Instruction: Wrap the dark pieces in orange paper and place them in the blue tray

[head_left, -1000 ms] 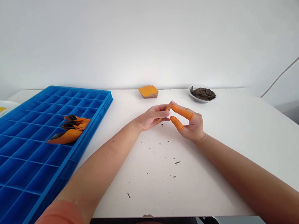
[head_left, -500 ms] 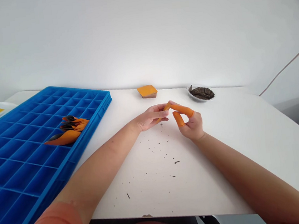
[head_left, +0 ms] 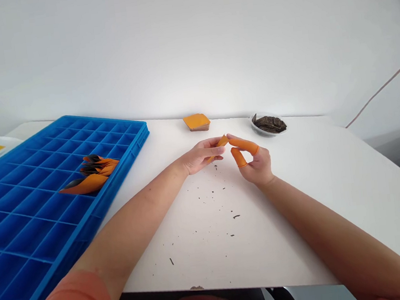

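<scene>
"One orange sheet (head_left: 223, 140) was off the table (head_left: 196, 246); where exactly?"

"In the left hand (head_left: 202, 155), gripped between thumb and fingers."

"And the right hand (head_left: 259, 166)?"

"Just beside it, orange-covered index finger (head_left: 244, 145) and thumb (head_left: 238, 157) curved with a gap between them. Whether the index tip touched the sheet, I couldn't tell."

"What lay around them?"

"Beyond the hands, a stack of orange squares (head_left: 196, 121) and a bowl (head_left: 271, 134) of dark strips (head_left: 270, 124); leftward, a blue tray (head_left: 145, 130) holding orange-and-black pieces (head_left: 90, 183)."
</scene>
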Demonstrator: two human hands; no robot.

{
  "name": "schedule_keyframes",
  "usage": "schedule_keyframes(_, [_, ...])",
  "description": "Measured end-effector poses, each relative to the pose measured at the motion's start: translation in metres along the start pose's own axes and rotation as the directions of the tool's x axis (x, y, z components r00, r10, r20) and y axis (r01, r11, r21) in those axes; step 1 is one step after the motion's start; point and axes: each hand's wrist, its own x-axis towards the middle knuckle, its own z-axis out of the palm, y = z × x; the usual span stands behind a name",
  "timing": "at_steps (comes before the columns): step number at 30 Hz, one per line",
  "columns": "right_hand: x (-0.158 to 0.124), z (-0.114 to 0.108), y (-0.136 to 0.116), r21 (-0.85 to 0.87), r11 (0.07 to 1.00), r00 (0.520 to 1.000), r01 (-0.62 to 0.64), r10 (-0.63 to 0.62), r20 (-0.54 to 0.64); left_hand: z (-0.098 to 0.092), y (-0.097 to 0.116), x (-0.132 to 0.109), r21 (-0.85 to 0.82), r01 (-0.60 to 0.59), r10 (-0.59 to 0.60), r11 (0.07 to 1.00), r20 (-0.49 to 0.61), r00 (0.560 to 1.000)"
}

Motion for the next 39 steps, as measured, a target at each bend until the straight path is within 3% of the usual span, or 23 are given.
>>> schedule_keyframes(23, [-0.004,0.001,0.002,-0.014,0.998,0.998,-0.06,0.061,0.021,-0.001,-0.002,0.002,-0.03,0.003,-0.002,1.0,0.047,0.999])
schedule_keyframes(31, [-0.005,0.002,0.003,0.027,0.997,0.994,-0.068,0.066,0.082,-0.004,-0.004,0.003,-0.037,-0.016,0.018,0.999,0.054,0.998])
schedule_keyframes(39, [-0.006,0.0,0.005,-0.022,0.999,0.993,-0.04,0.042,0.113,0.005,-0.002,0.001,-0.087,0.012,-0.006,0.996,0.067,0.998])
